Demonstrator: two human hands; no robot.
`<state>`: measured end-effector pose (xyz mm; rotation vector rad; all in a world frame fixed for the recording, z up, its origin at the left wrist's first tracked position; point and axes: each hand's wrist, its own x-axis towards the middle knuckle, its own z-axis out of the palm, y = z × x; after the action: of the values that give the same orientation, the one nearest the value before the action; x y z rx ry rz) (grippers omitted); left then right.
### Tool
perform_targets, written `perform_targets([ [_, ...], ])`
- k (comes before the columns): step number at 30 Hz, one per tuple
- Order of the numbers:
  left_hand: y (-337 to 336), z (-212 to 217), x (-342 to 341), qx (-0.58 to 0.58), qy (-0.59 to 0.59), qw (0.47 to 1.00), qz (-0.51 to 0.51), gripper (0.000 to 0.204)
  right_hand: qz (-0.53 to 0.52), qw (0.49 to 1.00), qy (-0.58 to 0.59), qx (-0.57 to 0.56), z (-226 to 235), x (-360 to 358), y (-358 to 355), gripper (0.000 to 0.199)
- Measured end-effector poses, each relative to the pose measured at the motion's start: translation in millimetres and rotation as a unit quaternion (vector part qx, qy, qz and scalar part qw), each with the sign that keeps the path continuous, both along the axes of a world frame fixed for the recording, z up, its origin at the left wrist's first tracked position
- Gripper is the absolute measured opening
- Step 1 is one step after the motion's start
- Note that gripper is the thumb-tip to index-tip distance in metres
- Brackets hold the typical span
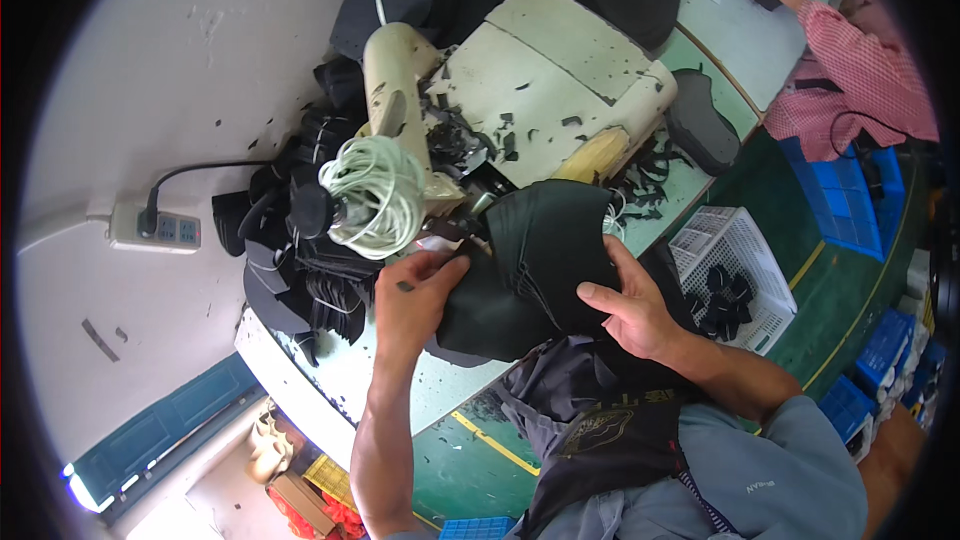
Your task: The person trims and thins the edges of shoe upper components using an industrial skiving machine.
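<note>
A fanned stack of black curved sheet pieces [562, 240] lies in front of a beige machine [545, 45]. My left hand [415, 300] pinches the left edge of the black material, close to the machine's working end; a small dark scrap clings to the back of this hand. On the right side, my right hand [640, 305] grips the stack's edge, its thumb above and its other fingers partly hidden. A bundle of white cord loops [375, 195] hangs at the machine's front, just beyond my left hand. The contact point under the machine is hidden.
Tied bundles of black pieces [310, 260] crowd the left wall beside a power socket [165, 228]. Black scraps litter the table and machine. A white basket [735, 275] with black pieces stands at right. Another person's pink checked sleeve [850, 50] is at the far right.
</note>
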<state>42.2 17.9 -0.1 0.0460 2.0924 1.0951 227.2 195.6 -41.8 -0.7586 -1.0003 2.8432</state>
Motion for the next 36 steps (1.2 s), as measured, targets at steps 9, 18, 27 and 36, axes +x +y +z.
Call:
perform_targets([
  [9, -17, 6, 7, 0.119, -0.072, 0.990, 0.029, 0.038, 0.028, 1.000, -0.006, -0.004, -4, -1, 5, 0.060],
  [18, -15, 8, 14, 0.152, -0.050, 0.987, 0.010, 0.031, 0.005, 1.000, 0.018, -0.025, 5, 4, 10, 0.061],
  [27, 5, -6, 1, -0.065, 0.065, 0.996, 0.003, 0.028, -0.035, 0.995, 0.041, -0.080, 4, 3, -6, 0.065],
  [36, -6, -2, 1, 0.062, -0.041, 0.997, 0.035, 0.026, 0.000, 0.998, 0.030, -0.058, 0, 9, 6, 0.066],
])
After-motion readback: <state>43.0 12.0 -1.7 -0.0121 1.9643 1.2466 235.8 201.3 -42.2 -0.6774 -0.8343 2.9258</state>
